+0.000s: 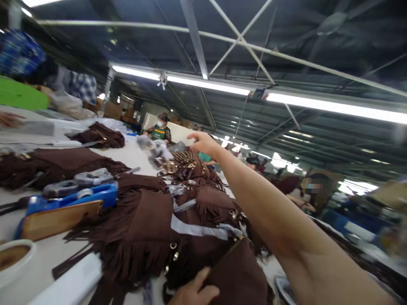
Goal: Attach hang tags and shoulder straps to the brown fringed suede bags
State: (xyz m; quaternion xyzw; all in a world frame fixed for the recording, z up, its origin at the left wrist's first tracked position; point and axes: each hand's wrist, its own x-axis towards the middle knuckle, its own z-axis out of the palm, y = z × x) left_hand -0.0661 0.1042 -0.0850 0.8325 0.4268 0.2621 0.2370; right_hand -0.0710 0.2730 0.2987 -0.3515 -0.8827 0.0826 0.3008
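At the bottom edge, my left hand (pixel 195 292) grips the edge of a dark brown bag (pixel 238 271), thumb and finger at its zipped opening. My right arm stretches far forward across the table. Above a heap of brown straps with gold hardware (pixel 190 165) hovers my right hand (pixel 205 144), its fingers extended and nothing visible in them. Between the hands lie more brown fringed bags (pixel 149 216), some with gold clasps and strips of clear plastic wrap (pixel 197 228). Part of the left hand is cut off by the frame.
On the left are a blue tape dispenser (pixel 104 195), a tan slab (pixel 60 220) leaning on it, a cup of brown liquid (pixel 15 258) and a white block (pixel 70 281). More brown bags (pixel 57 163) lie behind. Other people (pixel 159 131) are around the table; a co-worker's hand (pixel 11 118) shows far left.
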